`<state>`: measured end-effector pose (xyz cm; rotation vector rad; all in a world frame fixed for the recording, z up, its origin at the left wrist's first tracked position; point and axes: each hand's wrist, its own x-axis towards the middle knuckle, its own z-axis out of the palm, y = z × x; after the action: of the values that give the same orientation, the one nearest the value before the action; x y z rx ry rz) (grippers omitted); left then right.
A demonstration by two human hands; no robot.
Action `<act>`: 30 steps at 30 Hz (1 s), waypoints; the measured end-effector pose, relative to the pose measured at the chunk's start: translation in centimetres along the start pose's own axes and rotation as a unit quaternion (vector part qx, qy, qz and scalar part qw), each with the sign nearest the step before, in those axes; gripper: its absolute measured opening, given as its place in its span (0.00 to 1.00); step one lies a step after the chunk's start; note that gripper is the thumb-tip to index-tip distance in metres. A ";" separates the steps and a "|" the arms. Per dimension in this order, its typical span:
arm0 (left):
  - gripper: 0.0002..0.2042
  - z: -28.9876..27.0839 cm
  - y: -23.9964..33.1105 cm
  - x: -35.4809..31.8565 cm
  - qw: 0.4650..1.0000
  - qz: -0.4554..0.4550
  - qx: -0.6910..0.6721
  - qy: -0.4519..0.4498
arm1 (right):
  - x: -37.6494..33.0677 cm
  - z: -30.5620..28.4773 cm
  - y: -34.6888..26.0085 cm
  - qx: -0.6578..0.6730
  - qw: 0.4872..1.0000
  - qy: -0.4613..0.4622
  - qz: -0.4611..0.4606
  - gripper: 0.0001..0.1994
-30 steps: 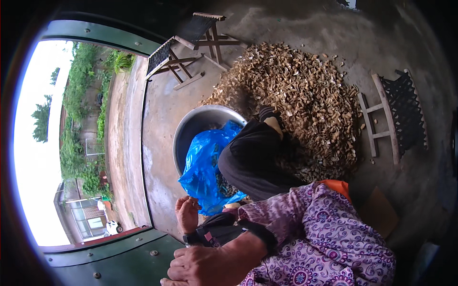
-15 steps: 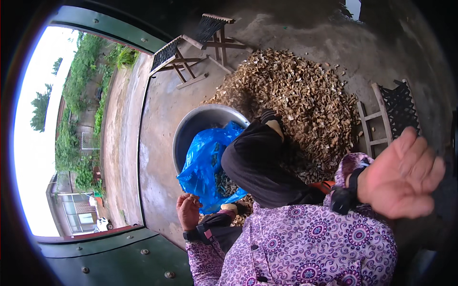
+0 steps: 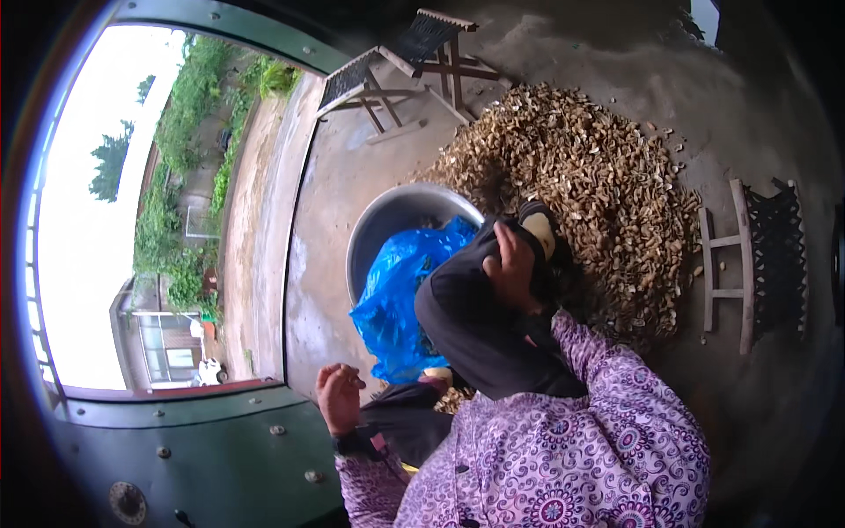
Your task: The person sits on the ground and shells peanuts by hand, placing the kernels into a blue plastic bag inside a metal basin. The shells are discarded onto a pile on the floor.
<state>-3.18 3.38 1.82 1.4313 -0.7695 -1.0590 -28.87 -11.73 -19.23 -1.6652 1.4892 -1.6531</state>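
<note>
1. Your right hand [image 3: 513, 264] rests on your raised knee [image 3: 466, 304], which is clad in black cloth; the fingers lie spread over the fabric and are clamped on nothing.
2. Your left hand [image 3: 339, 398] is lifted near the green metal door [image 3: 211, 458], palm turned toward you, fingers loosely curled. It may pinch something small, but you cannot tell from this view whether it holds anything.
3. Just beyond your right hand's fingertips is your foot [image 3: 539, 227], and past that a large pile of dry brown husks [image 3: 581, 185] spread on the concrete floor [image 3: 339, 189].
4. To the left of your right hand, just beside the knee, a round metal basin [image 3: 383, 224] stands on the floor with a crumpled blue plastic bag [image 3: 400, 304] in it, hanging over its near rim.
5. Between your two hands, below the bag, a few more husks [image 3: 453, 400] lie in your lap.
6. Beyond the pile, well apart from either hand, two low wooden stools [image 3: 396, 75] stand tilted; a third wooden stool [image 3: 748, 264] is to the right of the pile.
</note>
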 end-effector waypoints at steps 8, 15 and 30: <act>0.05 1.8 0.9 0.6 0.996 0.005 -0.005 -0.093 | -1.1 -7.2 8.4 -0.100 0.978 0.089 0.163 0.18; 0.04 2.2 0.1 0.1 0.994 0.012 -0.017 -0.103 | 4.9 -15.6 3.2 0.409 0.802 0.176 0.398 0.38; 0.03 0.4 -2.9 -1.0 0.990 0.005 -0.120 -0.080 | -4.0 -5.6 17.9 0.055 0.855 -0.489 0.164 0.17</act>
<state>-4.29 4.57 -0.83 1.1480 -0.7356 -1.2260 -40.21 -12.91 -34.63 -1.6483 1.0152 -0.5028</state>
